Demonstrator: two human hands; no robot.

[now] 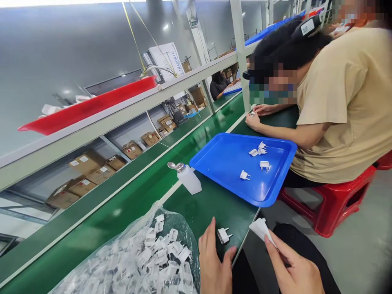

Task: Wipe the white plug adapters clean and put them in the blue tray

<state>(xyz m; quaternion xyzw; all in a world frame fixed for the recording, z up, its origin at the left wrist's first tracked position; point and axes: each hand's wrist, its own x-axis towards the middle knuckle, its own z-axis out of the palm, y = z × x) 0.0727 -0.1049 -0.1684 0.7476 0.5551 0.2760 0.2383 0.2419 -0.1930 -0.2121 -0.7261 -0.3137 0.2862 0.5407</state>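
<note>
My left hand (215, 263) rests on the green bench at the bottom, fingers stretched out, its fingertip just short of a white two-pin plug part (223, 235) lying on the mat. My right hand (292, 267) pinches a folded white cloth (261, 228) between thumb and fingers, held off the bench edge. A clear plastic bag (143, 257) full of several white plug parts lies left of my left hand. A blue tray (226, 163) with several white plug parts sits farther along the bench.
A white dispenser bottle (188, 177) with a metal top stands beside the tray. A co-worker in a beige shirt (346, 102) leans on the bench from a red stool (339, 200). A red tray (88, 108) lies on the upper shelf. Cardboard boxes (85, 173) stand beyond the conveyor.
</note>
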